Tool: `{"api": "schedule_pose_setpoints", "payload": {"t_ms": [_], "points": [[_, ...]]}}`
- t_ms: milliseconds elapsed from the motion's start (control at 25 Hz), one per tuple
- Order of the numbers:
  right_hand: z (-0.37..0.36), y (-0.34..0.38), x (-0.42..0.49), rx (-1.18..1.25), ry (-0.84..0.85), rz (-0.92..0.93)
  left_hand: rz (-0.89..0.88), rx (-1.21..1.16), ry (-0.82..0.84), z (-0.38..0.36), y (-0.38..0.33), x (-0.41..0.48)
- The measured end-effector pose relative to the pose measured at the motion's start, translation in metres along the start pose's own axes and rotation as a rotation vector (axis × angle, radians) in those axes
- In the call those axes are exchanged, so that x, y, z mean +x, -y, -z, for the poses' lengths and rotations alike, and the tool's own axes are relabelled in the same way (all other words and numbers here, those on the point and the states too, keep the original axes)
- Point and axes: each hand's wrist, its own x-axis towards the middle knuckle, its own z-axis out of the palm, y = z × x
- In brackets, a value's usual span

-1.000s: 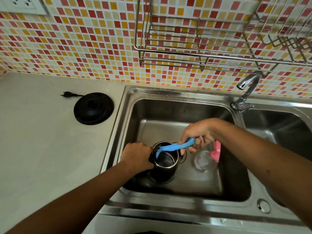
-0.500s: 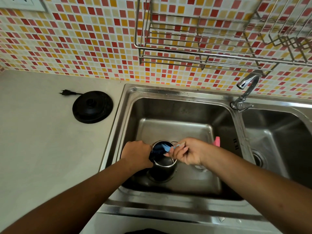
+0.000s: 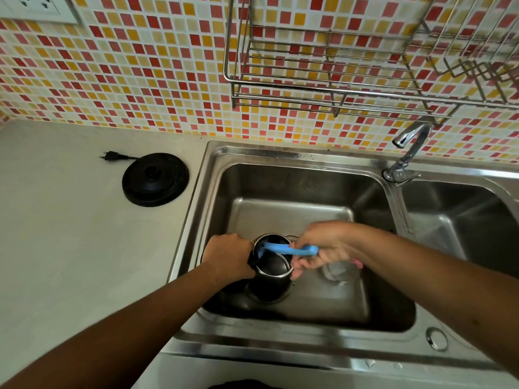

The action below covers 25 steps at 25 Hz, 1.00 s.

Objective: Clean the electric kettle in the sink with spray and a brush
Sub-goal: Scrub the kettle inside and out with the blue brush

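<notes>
While the electric kettle [image 3: 271,269] stood upright on the floor of the left sink [image 3: 295,175] basin, lid open, its mouth faced the camera. Left hand [image 3: 229,258] was curled tight around the kettle's black handle side, knuckles up, forearm coming in from lower left across the sink rim. Right hand [image 3: 323,248] pinched the blue brush [image 3: 289,249] handle between thumb and bent fingers; brush lay nearly level, head dipped inside the kettle's far-left rim. Right forearm entered from lower right, wrist bent over the basin. Spray bottle [image 3: 341,272], clear with pink top, lay just beside the kettle, partly hidden under the right hand. Black kettle base [image 3: 155,179] sat on the bench [image 3: 70,234], well apart. Tap [image 3: 407,148] stood between basins.
</notes>
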Motion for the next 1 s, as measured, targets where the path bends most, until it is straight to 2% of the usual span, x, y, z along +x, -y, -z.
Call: {"api": "schedule_pose_setpoints", "payload": {"t_ms": [40, 120, 200, 280, 400, 600, 680, 760, 840, 1000], "points": [[0.005, 0.001, -0.008, -0.199, -0.055, 0.081, 0.001, -0.002, 0.003, 0.000, 0.000, 0.000], [0.011, 0.006, -0.009, -0.406, -0.190, 0.264, 0.003, -0.007, 0.003, 0.001, 0.000, 0.000], [0.007, 0.013, 0.004, -0.473, -0.288, 0.395, 0.001, -0.007, -0.005, 0.000, -0.001, 0.000], [-0.008, 0.007, 0.024, -0.487, -0.353, 0.429, 0.002, -0.010, -0.006, 0.000, -0.001, 0.000], [-0.019, -0.011, 0.037, -0.426, -0.408, 0.475, 0.006, -0.009, -0.025, 0.000, -0.002, 0.000], [0.005, 0.005, 0.009, -0.034, -0.451, 0.706, 0.011, -0.016, -0.019, 0.000, -0.002, -0.001], [0.001, 0.008, 0.012, -0.006, -0.489, 0.760, 0.017, -0.018, -0.012, 0.000, -0.002, -0.001], [-0.006, -0.002, 0.028, -0.122, -0.532, 0.737, 0.020, -0.022, -0.013, 0.000, -0.003, -0.001], [-0.009, -0.017, 0.045, -0.368, -0.549, 0.694, 0.028, -0.027, -0.006, 0.000, -0.003, -0.001], [-0.007, -0.010, 0.034, -0.807, -0.445, 0.713, 0.036, -0.024, 0.001, 0.002, -0.005, -0.001]]}}
